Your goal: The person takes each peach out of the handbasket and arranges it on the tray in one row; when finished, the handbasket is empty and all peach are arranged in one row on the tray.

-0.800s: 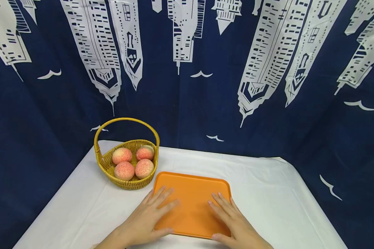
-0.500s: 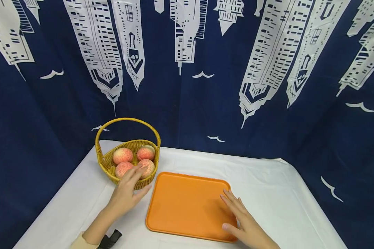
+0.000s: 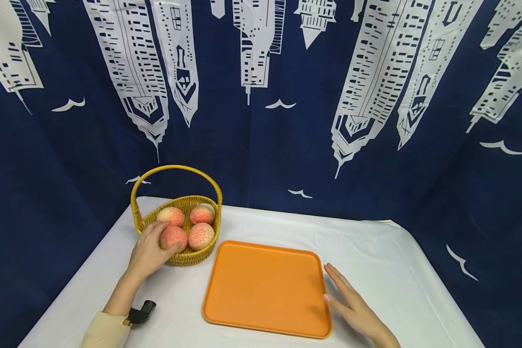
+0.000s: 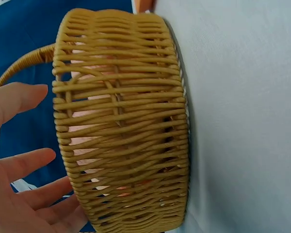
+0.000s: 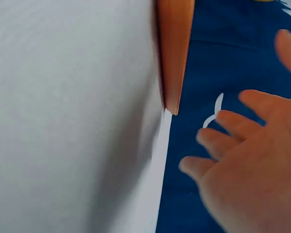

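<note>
A yellow wicker basket (image 3: 187,259) with a tall arched handle holds several pinkish peaches. My left hand (image 3: 150,249) reaches over its front left rim, thumb and fingers spread on either side of the front left peach (image 3: 174,238). In the left wrist view, the fingers (image 4: 41,196) are parted at the rim of the basket (image 4: 126,126); whether they touch the peach is unclear. An orange rectangular tray (image 3: 265,290) lies flat to the right of the basket. Beside its right edge hovers my right hand (image 3: 356,311), fingers extended and holding nothing.
A white cloth (image 3: 374,261) covers the table. Behind it hangs a dark blue curtain (image 3: 226,145) with white building prints. A black strap piece (image 3: 141,312) sits at my left wrist.
From above the tray, my left hand has moved left to the basket and over the front left peach. My right hand has shifted right, off the tray.
</note>
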A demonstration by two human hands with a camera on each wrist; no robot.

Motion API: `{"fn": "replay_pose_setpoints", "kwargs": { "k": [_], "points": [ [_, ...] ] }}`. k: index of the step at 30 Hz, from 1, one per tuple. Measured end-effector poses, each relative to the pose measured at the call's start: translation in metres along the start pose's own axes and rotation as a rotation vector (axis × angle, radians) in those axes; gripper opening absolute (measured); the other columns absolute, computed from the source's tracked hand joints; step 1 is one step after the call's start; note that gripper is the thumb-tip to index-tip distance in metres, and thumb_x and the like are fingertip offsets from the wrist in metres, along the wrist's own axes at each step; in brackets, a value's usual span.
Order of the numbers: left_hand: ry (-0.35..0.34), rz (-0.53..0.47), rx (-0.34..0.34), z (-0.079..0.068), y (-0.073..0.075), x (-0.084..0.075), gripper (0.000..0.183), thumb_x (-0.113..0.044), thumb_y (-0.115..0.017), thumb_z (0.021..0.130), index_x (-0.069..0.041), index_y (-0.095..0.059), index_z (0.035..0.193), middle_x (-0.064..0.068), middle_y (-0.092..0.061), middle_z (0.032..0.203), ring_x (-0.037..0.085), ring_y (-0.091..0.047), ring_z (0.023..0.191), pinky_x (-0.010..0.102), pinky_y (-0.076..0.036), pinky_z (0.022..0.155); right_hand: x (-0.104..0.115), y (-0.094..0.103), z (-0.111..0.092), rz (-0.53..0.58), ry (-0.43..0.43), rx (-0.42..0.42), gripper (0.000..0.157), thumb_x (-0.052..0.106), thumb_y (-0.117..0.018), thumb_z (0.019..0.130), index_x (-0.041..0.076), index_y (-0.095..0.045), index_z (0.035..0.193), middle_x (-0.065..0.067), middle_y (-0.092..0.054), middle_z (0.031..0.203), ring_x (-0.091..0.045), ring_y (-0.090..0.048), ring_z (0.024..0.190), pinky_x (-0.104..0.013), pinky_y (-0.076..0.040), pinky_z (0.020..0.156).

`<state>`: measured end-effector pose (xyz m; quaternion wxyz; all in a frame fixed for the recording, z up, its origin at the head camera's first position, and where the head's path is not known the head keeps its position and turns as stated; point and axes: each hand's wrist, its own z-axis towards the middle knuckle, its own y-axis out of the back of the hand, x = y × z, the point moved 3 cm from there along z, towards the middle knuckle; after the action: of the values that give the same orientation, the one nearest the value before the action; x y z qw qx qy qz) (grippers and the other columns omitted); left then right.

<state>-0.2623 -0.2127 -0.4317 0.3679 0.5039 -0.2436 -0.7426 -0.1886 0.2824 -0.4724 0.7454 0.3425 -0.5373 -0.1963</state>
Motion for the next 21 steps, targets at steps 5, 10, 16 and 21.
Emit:
{"fn": "replay_pose_setpoints", "kwargs": {
  "k": [5, 10, 16, 21],
  "points": [
    [0.039, 0.016, 0.050, 0.001, -0.003, 0.006, 0.073, -0.031, -0.076, 0.081, 0.004, -0.046, 0.139, 0.030, -0.040, 0.144, 0.053, -0.042, 0.126, 0.070, -0.040, 0.093, -0.012, -0.003, 0.000, 0.004, -0.085, 0.038, 0.061, 0.031, -0.055, 0.099, 0.015, -0.033, 0.153, -0.016, -0.028, 0.159, 0.017, -0.011, 0.135, -0.007, -0.012, 0.106],
    [0.041, 0.024, 0.083, 0.002, -0.005, 0.008, 0.072, -0.028, -0.076, 0.081, 0.004, -0.047, 0.138, 0.031, -0.042, 0.142, 0.053, -0.044, 0.125, 0.069, -0.041, 0.092, -0.019, -0.004, -0.002, -0.050, -0.161, 0.079, 0.062, 0.036, -0.055, 0.098, 0.014, -0.035, 0.152, -0.014, -0.030, 0.159, -0.017, -0.024, 0.146, -0.033, -0.025, 0.116],
    [0.028, 0.007, 0.102, 0.006, -0.007, 0.011, 0.070, -0.026, -0.077, 0.079, 0.006, -0.049, 0.136, 0.031, -0.047, 0.137, 0.050, -0.045, 0.125, 0.067, -0.038, 0.097, -0.025, -0.006, -0.002, 0.027, -0.198, 0.150, 0.064, 0.037, -0.055, 0.098, 0.012, -0.033, 0.153, -0.020, -0.025, 0.159, -0.043, -0.015, 0.147, -0.054, -0.011, 0.120],
    [0.042, -0.003, 0.130, 0.011, -0.008, 0.011, 0.072, -0.026, -0.079, 0.078, 0.007, -0.049, 0.135, 0.032, -0.049, 0.136, 0.051, -0.045, 0.125, 0.066, -0.038, 0.099, -0.027, -0.009, -0.001, 0.086, -0.237, 0.170, 0.063, 0.035, -0.056, 0.098, 0.013, -0.033, 0.153, -0.019, -0.021, 0.160, -0.041, -0.004, 0.149, -0.041, 0.009, 0.120]
  ]
}}
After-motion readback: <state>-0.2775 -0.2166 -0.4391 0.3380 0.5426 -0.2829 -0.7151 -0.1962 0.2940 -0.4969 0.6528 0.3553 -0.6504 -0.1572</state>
